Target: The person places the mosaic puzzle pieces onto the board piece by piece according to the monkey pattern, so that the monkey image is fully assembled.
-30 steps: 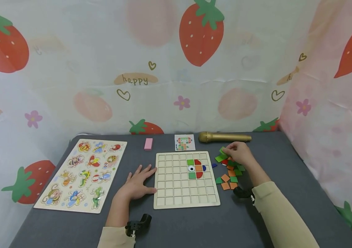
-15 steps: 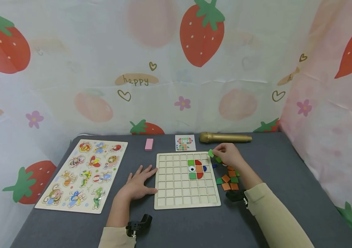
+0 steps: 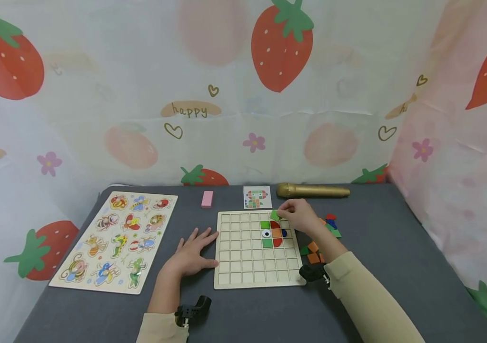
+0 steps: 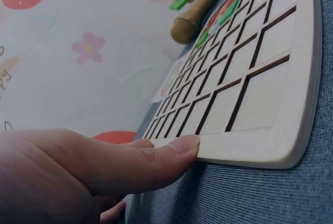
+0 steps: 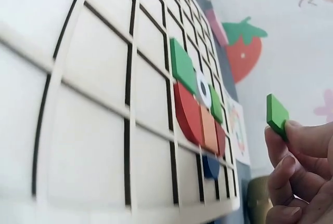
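My right hand [image 3: 300, 215] pinches a light green square tile [image 5: 277, 114] between thumb and finger, held above the far right part of a wooden grid board [image 3: 236, 277]. Set into the board are a green tile [image 5: 182, 67], a white eye tile [image 5: 203, 89], red rounded tiles [image 5: 187, 112], an orange tile [image 5: 209, 129] and a dark blue rounded tile [image 5: 210, 166]. At the board's left edge my left hand [image 3: 192, 255] lies with fingers spread, its thumb [image 4: 156, 164] touching the rim.
Loose orange tiles [image 3: 313, 257] and other coloured tiles [image 3: 332, 224] lie right of the board. Behind it are a pattern card [image 3: 257, 197], a pink block [image 3: 207, 199] and a gold microphone [image 3: 313, 190]. An insect picture board [image 3: 114, 243] lies at the left.
My right hand has moved left from the loose tile pile to over the board, carrying the light green tile. My left hand has stayed at the board's edge.
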`<state>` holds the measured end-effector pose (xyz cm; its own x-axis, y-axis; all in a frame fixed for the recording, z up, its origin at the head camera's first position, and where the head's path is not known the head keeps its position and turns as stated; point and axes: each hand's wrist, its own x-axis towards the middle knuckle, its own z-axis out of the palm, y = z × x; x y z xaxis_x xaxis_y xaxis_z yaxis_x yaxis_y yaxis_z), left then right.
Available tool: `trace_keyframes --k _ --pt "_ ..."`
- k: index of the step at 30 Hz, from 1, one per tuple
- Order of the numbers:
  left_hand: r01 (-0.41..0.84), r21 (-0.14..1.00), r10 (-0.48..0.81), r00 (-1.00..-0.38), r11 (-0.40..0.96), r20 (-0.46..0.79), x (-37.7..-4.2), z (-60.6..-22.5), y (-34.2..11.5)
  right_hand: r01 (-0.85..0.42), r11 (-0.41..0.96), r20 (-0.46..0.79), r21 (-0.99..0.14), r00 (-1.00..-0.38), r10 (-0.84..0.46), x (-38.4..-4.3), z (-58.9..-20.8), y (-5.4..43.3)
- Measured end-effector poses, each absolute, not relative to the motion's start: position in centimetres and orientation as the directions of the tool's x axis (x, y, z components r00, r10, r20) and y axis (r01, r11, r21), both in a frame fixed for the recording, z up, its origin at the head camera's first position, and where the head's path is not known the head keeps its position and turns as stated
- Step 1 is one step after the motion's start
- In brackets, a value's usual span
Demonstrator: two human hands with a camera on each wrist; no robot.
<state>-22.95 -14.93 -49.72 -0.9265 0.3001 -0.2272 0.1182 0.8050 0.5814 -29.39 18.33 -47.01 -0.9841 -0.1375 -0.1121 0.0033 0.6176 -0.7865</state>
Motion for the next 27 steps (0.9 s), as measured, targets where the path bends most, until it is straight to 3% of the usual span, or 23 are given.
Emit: trace_keyframes --k 27 --pt "0.111 0.575 0.300 -0.922 0.811 -0.246 -22.9 -49.4 -14.9 -0.118 0.754 -0.093 -0.646 -0.968 -0.231 -30.9 -49.0 12.6"
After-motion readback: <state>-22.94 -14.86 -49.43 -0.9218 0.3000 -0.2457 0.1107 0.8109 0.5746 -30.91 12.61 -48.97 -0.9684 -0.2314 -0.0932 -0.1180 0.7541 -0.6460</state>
